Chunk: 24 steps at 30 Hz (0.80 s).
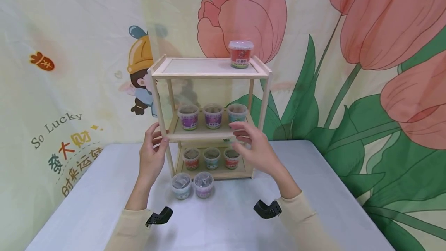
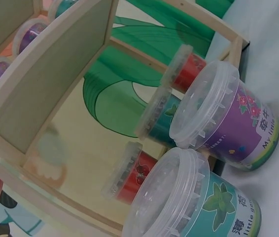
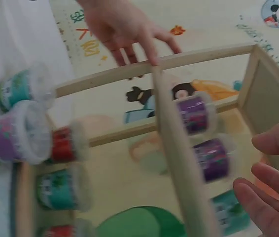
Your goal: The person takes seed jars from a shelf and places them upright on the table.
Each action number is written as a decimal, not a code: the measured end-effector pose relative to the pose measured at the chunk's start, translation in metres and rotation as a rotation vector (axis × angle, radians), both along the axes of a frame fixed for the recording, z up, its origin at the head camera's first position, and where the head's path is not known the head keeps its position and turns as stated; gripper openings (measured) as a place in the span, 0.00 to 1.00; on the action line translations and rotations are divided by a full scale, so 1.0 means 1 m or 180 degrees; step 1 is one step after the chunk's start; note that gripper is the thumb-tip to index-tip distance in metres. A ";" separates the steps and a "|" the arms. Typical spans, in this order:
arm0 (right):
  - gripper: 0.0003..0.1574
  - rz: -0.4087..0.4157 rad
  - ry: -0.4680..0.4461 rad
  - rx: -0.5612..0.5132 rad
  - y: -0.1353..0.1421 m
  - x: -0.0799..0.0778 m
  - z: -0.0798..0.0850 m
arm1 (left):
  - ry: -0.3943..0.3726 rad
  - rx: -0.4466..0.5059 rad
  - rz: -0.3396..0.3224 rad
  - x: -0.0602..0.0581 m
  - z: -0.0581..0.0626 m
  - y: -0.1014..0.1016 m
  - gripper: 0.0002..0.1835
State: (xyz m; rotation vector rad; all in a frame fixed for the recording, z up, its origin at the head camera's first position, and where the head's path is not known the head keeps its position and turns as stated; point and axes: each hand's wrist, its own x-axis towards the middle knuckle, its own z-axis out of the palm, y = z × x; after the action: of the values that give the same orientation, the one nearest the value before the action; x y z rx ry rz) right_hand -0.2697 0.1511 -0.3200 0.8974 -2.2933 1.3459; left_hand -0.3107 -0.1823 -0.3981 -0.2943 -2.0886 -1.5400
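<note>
A three-tier wooden shelf rack point(image 1: 209, 76) stands on the table. My left hand point(image 1: 152, 148) holds its left front post at middle-tier height, thumb in front and fingers at the outer side. The right hand point(image 1: 256, 146) hovers before the right end of the middle tier, fingers apart and nothing in them. Behind its fingertips is a teal-labelled lidded tub point(image 1: 237, 112), partly covered. Beside that tub on the middle tier sit two purple-labelled tubs point(image 1: 213, 116). On the top tier, at the right, a red-labelled tub point(image 1: 241, 54) stands upright.
The bottom tier carries two red-labelled tubs point(image 1: 191, 159) with a teal one point(image 1: 211, 158) between them. On the table before the rack stand a teal-labelled tub point(image 1: 181, 186) and a purple-labelled tub point(image 1: 203, 184). A printed cloth point(image 1: 306, 18) hangs behind.
</note>
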 end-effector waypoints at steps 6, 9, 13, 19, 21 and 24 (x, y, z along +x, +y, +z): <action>0.31 -0.0069 0.0335 0.0038 0.015 0.003 0.051 | -0.0021 -0.0030 0.0007 -0.002 0.000 0.000 0.32; 0.32 -0.0106 0.0446 0.0085 0.021 0.005 0.075 | -0.0030 -0.0022 0.0023 -0.004 -0.002 -0.001 0.32; 0.32 -0.0148 0.0553 0.0122 0.026 0.007 0.102 | -0.0027 -0.0011 0.0037 -0.004 -0.003 -0.001 0.32; 0.30 -0.0310 0.0718 0.0074 0.028 0.001 0.140 | 0.0026 -0.0043 -0.0010 -0.002 -0.001 0.001 0.32; 0.29 -0.0427 0.0758 0.0097 0.026 -0.004 0.152 | 0.0037 -0.0048 -0.0017 -0.001 -0.001 0.000 0.32; 0.29 -0.0627 0.0761 0.0177 0.023 -0.012 0.171 | 0.0037 -0.0053 -0.0006 0.000 -0.001 0.000 0.31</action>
State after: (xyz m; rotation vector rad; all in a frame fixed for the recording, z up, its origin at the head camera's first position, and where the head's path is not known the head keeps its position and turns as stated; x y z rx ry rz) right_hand -0.2817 0.1740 -0.1494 0.7792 -2.1783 1.0381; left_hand -0.3111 -0.1826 -0.3986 -0.3105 -2.0938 -1.5192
